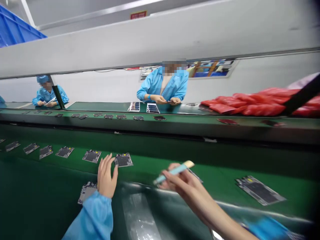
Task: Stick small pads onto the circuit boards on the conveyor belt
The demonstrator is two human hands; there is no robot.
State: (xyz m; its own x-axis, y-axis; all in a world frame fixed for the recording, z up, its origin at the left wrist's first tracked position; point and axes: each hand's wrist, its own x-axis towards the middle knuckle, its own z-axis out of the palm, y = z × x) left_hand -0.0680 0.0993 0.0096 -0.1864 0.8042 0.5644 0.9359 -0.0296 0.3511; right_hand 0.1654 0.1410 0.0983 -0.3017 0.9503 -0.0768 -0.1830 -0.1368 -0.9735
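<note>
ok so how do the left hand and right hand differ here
The left hand is open and holds nothing visible, while the right hand is curled around a light-blue stick. The left hand has a blue sleeve to the wrist; the right hand leads to a bare forearm. Both are over the green surface.

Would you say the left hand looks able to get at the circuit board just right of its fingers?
Probably yes: the left hand looks open and empty right beside that circuit board, and nothing seems to lie over the board or block the way.
</note>
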